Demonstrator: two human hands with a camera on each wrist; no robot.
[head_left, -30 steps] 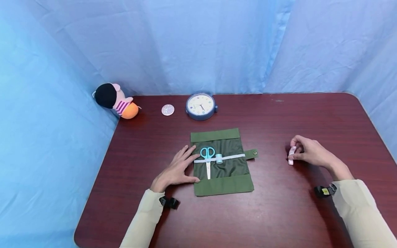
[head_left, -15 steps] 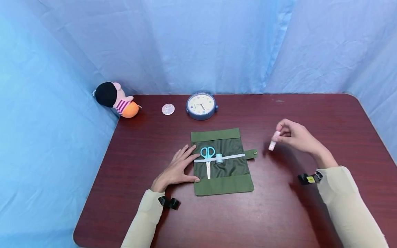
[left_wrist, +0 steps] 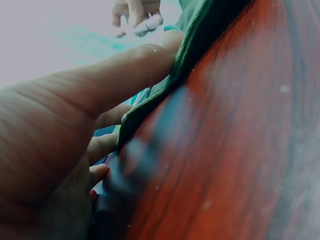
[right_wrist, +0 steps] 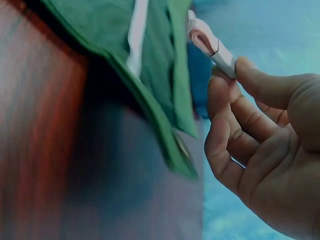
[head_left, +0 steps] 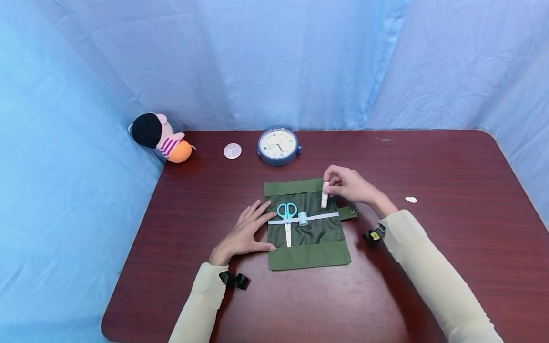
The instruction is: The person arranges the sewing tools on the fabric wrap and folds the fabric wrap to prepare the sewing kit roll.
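Observation:
A green fabric roll pouch (head_left: 310, 256) lies unfolded on the table. Its white elastic band (head_left: 322, 216) crosses turquoise-handled scissors (head_left: 287, 209) and a pale turquoise thread spool (head_left: 303, 219). Spread fingers of my left hand (head_left: 242, 236) rest on the pouch's left edge; in the left wrist view the thumb (left_wrist: 150, 62) presses on its border. Over the pouch's upper right part, my right hand (head_left: 353, 185) pinches a folded pink and white measuring tape (head_left: 324, 196) between thumb and fingers. The right wrist view shows the tape's coiled layers (right_wrist: 202, 39) above the fabric.
A blue round clock (head_left: 278, 146) lies behind the pouch, with a shiny disc (head_left: 232, 151) to its left. A plush toy (head_left: 160, 138) sits at the back left corner. A small white piece (head_left: 411, 199) lies to the right. Blue curtains (head_left: 274, 62) surround the table.
My right hand has carried the measuring tape leftward from the table's right side to over the pouch. The small white piece has come into sight. My left hand has stayed put.

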